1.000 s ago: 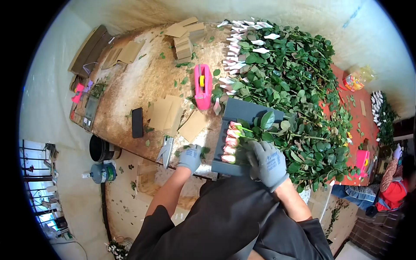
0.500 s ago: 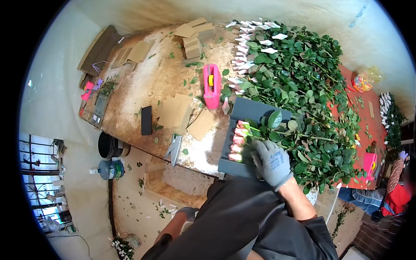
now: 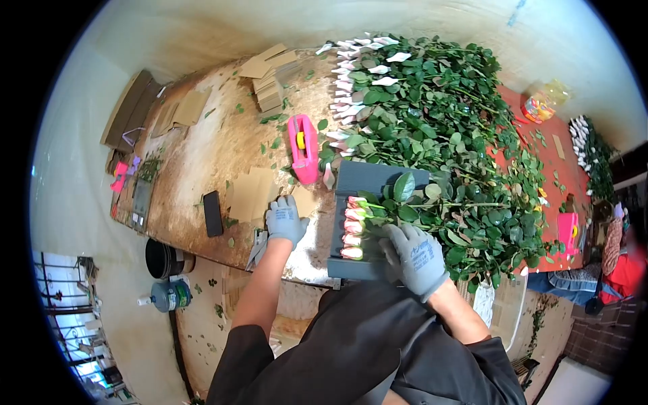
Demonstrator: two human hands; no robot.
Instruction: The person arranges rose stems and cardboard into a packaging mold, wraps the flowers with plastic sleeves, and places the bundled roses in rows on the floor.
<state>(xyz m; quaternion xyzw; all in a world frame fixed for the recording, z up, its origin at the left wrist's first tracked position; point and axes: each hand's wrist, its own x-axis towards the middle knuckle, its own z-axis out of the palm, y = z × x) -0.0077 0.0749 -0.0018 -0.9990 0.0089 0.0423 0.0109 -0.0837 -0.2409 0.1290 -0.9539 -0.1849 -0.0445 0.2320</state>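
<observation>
In the head view, my left hand (image 3: pixel 286 219), gloved in grey, lies with fingers stretched over a small cardboard sheet (image 3: pixel 305 201). A stapler (image 3: pixel 258 248) sits just below that hand, partly covered by my wrist. A row of pink-and-cream roses (image 3: pixel 353 228) rests on a dark grey ribbed tray (image 3: pixel 358 268), heads lined up at its left side. My right hand (image 3: pixel 416 262), also gloved, hovers over or touches the rose stems near the tray's lower right; its fingers are apart and slightly bent, and I see nothing gripped in them.
Left of the tray stand a pink tape dispenser (image 3: pixel 302 148), a phone (image 3: pixel 212 213) and more cardboard (image 3: pixel 251 192). Leafy roses with white-wrapped heads (image 3: pixel 432 115) pile up behind and right. A red table surface (image 3: pixel 559 182) extends at the right.
My left hand has come into view and onto the cardboard. My right hand stays by the stems, its fingers more spread. The view has shifted, so the table appears further left.
</observation>
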